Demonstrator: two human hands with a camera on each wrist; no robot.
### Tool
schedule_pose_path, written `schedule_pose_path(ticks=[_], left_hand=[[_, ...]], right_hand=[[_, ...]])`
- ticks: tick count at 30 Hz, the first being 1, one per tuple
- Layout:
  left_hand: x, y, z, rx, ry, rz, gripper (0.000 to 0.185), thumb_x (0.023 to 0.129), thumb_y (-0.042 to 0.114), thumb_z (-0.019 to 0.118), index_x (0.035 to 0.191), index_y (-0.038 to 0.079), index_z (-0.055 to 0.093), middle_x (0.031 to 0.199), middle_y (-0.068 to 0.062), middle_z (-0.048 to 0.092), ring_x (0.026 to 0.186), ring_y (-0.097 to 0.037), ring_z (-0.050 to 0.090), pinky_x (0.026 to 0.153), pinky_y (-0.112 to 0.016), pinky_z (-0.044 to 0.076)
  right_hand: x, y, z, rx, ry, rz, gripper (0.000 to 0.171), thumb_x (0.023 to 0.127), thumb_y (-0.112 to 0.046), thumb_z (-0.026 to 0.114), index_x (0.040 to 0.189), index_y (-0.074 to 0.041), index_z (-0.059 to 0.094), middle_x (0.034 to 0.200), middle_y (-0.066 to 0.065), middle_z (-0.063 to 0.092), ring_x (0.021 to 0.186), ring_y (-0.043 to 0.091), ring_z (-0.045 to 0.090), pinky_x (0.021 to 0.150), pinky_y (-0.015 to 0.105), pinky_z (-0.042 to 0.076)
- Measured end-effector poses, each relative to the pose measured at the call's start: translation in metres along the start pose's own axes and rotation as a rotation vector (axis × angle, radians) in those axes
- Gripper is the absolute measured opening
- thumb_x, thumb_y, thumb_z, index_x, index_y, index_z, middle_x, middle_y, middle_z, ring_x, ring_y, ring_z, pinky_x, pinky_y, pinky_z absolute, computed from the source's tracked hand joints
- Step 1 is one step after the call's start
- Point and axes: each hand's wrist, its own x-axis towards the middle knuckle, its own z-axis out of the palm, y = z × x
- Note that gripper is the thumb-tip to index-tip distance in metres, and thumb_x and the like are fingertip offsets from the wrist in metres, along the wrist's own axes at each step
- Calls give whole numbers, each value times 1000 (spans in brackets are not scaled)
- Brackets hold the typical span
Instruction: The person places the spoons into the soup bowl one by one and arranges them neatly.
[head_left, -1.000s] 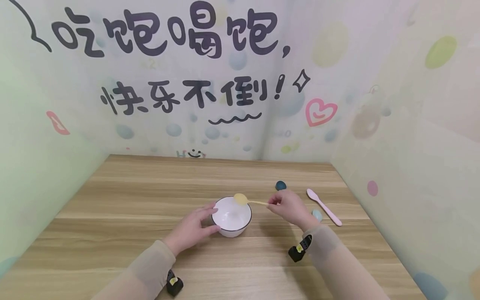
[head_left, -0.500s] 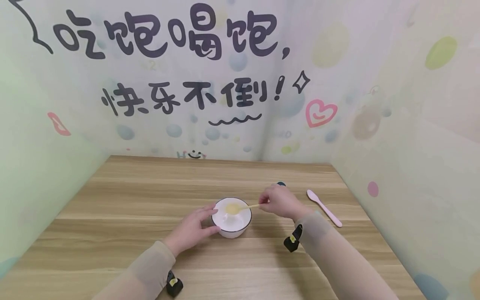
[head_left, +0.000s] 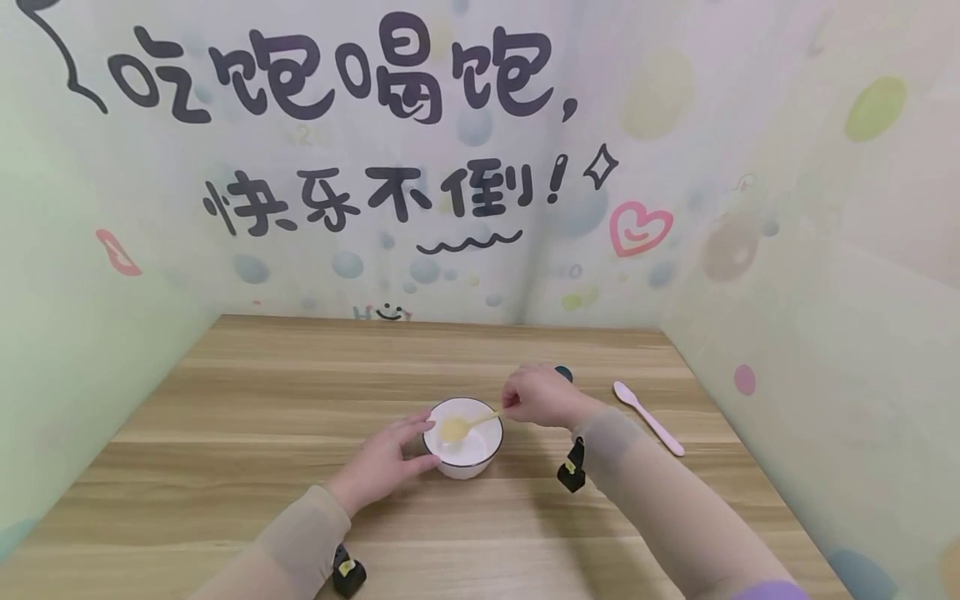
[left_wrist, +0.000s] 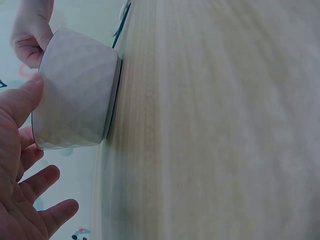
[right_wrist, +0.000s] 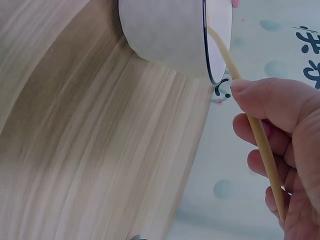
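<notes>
A white bowl (head_left: 462, 437) with a thin dark rim stands near the middle of the wooden table (head_left: 247, 417), and the pale yellow spoon (head_left: 467, 424) lies tilted into it, its head low inside the bowl and its handle rising over the right side of the rim. The right hand (head_left: 538, 397) pinches the far end of that handle between the thumb and curled fingers; the right wrist view shows the thumb (right_wrist: 272, 97) pressed on top of the stick-like handle (right_wrist: 260, 145) while the other fingers fold beneath it, and the handle running on into the bowl (right_wrist: 165, 30). The right forearm, in a beige sleeve, reaches in from the lower right. The left hand (head_left: 386, 456) rests against the bowl's left side with its fingers straight and loosely spread, thumb touching the wall near the base; in the left wrist view the thumb (left_wrist: 20, 102) lies flat against the faceted white outside of the bowl (left_wrist: 75, 95), and the fingers stay uncurled beside it. The left forearm comes in from the lower left. Farther right on the table lies a pink spoon (head_left: 648, 416), well apart from the bowl, and a small dark round object (head_left: 564, 372) peeks out just behind the right hand.
</notes>
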Motion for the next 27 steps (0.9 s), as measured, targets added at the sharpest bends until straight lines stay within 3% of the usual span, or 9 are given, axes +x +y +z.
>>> schedule_pose_path(ticks=[9, 20, 27], left_hand=[[0, 1, -1, -11, 1, 5, 59, 83, 31, 76, 131, 3, 57, 147, -5, 45, 136, -29, 39, 111, -48, 32], [0, -2, 1, -13, 7, 11, 59, 83, 32, 76, 131, 3, 58, 146, -6, 46, 135, -29, 40, 111, -48, 32], [1, -1, 2, -19, 8, -10, 60, 83, 34, 76, 132, 4, 57, 147, -3, 45, 136, -28, 38, 111, -48, 31]], right_hand=[[9, -1, 3, -72, -36, -44, 9, 82, -19, 75, 75, -20, 69, 74, -12, 57, 76, 11, 50, 75, 32, 44], [13, 1, 13, -48, -32, -55, 7, 83, -22, 76, 79, -21, 71, 76, -13, 59, 80, 11, 51, 79, 32, 38], [16, 6, 19, -43, 1, -55, 3, 84, -22, 76, 85, -22, 72, 84, -12, 62, 85, 11, 51, 80, 33, 41]])
